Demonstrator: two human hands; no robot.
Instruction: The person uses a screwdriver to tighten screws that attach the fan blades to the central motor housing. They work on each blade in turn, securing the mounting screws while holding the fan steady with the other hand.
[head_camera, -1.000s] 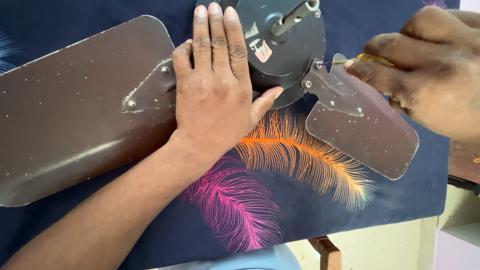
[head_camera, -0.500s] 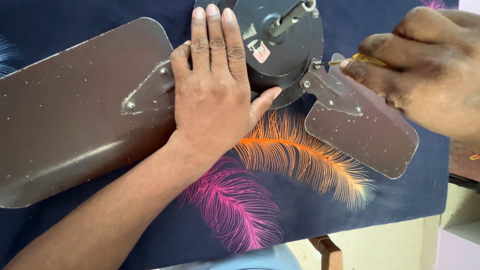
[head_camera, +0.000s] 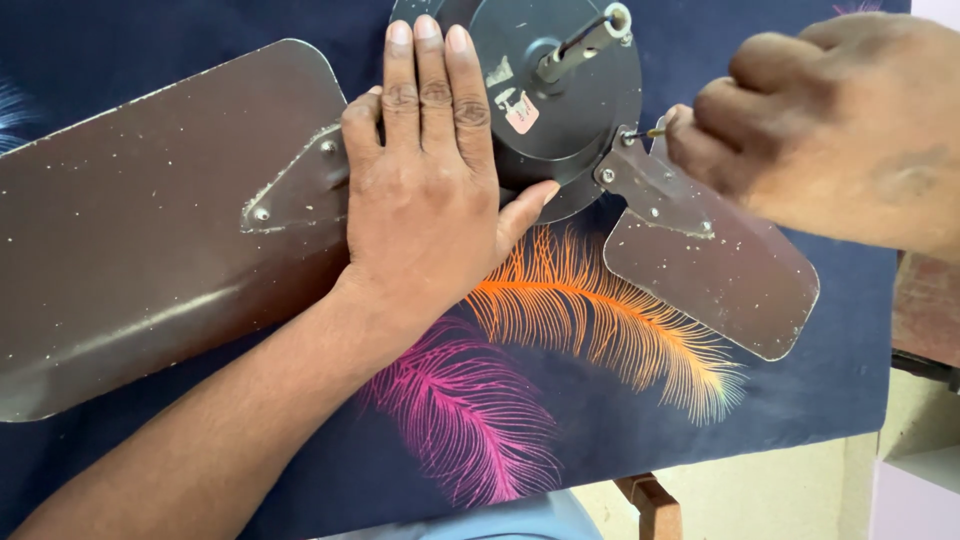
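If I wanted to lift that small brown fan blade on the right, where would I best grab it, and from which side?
Probably by its wide rounded outer end, coming from the lower right. The small blade lies flat on the feathered cloth, and that end is bare. Its narrow end is fixed by a metal bracket to the motor housing, where the right hand works a screwdriver.

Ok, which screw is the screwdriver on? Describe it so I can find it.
Start at the dark round motor housing at top centre. Follow its lower right edge to the grey bracket of the shorter brown blade. The screw is the topmost one there, touched by the screwdriver tip from the right hand.
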